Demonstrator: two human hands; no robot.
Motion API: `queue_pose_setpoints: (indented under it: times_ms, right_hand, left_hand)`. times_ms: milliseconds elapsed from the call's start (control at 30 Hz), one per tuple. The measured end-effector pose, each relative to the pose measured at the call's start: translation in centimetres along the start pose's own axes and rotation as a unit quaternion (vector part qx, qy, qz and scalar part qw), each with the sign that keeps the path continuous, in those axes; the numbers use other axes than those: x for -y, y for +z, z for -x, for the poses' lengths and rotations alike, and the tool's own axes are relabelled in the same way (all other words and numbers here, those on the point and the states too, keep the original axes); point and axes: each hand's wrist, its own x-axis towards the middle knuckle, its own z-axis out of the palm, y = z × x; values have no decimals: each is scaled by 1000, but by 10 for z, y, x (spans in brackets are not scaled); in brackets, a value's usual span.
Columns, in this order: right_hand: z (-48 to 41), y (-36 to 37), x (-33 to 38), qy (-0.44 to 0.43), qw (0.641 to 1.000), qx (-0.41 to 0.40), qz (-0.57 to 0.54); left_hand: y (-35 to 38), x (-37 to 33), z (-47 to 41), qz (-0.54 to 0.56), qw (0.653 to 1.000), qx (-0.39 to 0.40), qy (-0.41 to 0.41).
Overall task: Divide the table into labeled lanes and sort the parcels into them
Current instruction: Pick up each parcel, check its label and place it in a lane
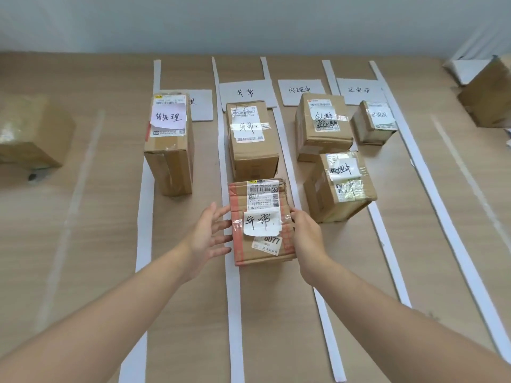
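Table: wooden top (83, 244), divided lengthwise by white paper strips (233, 299) into four lanes.
Lane cards: we see handwritten cards at the far end, namely the first card (201, 106), half hidden behind a parcel, the second card (246, 92), the third card (300, 91) and the fourth card (358, 89).
Task parcel: the red-taped parcel (261, 194) lies in the second lane, nearest us, just in front of the far parcel (251, 139) of the same lane. Its taped-on handwritten slip faces up, and its sides reach both bordering strips.
Left hand: the left hand (210, 236) is released, fingers straight and spread, tips touching the red-taped parcel's left side.
Right hand: the right hand (308, 236) rests against the parcel's right side, thumb at the top edge. The fingers are hidden behind the hand, so we cannot tell whether they grasp.
Lane one: one tall parcel (168, 145) with a pink slip.
Lane three: the rear parcel (322, 125) and the front parcel (340, 186), close together, the front one turned slightly askew.
Lane four: one small parcel (374, 123), near its card.
Outside the lanes: a blurred box (33, 131) at far left and more boxes (486, 98) at the right edge.
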Motion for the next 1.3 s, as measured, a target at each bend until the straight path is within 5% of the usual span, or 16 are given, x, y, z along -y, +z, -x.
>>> queue_pose_setpoints:
  times_ms: [767,1033,1300]
  right_hand:
    - [-74,26,26,-10,995,67,72]
    - [-53,27,33,-40,998,34,35]
    - [40,24,91,-100,989,102,34]
  left_hand:
    - [14,-22,-64,49,996,-47,52]
    - [19,-27,-44,37,993,-75,84]
    - [7,-62,45,34,982,-98,157]
